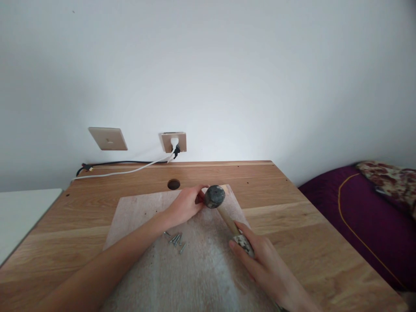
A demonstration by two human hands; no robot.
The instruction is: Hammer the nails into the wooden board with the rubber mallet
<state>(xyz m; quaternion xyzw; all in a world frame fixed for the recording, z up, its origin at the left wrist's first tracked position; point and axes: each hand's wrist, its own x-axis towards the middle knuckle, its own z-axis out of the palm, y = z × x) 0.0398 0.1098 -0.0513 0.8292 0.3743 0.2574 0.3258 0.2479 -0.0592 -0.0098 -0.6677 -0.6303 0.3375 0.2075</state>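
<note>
Wooden table (282, 225) under pale board (195, 277), white cable (110, 174), black cable (130, 162).

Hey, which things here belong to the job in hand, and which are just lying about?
Seem part of the job:
hammer, held in the right hand
board, beneath the left hand
nails or screws, loose on the board

Seem just lying about:
white cable
black cable
purple cloth
patterned cloth

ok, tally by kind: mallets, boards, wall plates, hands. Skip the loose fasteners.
Mallet: 1
Board: 1
Wall plates: 2 (left plate, right plate)
Hands: 2 (left hand, right hand)
Total: 6
</note>
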